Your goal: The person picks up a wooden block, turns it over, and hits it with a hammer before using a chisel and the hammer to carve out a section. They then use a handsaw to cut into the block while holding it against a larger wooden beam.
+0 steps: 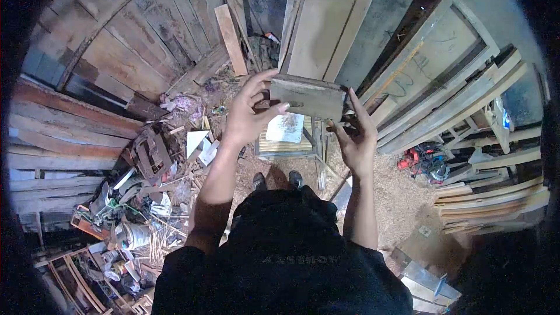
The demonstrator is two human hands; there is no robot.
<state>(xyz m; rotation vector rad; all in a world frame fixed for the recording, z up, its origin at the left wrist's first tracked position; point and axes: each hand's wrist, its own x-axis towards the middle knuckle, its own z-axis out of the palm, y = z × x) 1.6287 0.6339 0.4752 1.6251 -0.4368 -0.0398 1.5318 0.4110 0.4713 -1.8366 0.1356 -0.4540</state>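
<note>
A short, flat wooden board (312, 96) with a darker top edge is held up in front of me at chest height. My left hand (251, 108) grips its left end, thumb on the near face and fingers spread round the edge. The right end sits between the thumb and fingers of my right hand (357, 134). Below the board, a white sheet (284, 128) lies on a low slatted wooden stand (286, 147), partly hidden by the board.
Tall planks (329, 17) and a framed panel (431, 58) lean on the far wall. Scrap and rubbish (146, 198) cover the left floor. Red power tools (417, 160) sit at right beside stacked timber (490, 201). Sawdust (402, 198) coats the floor.
</note>
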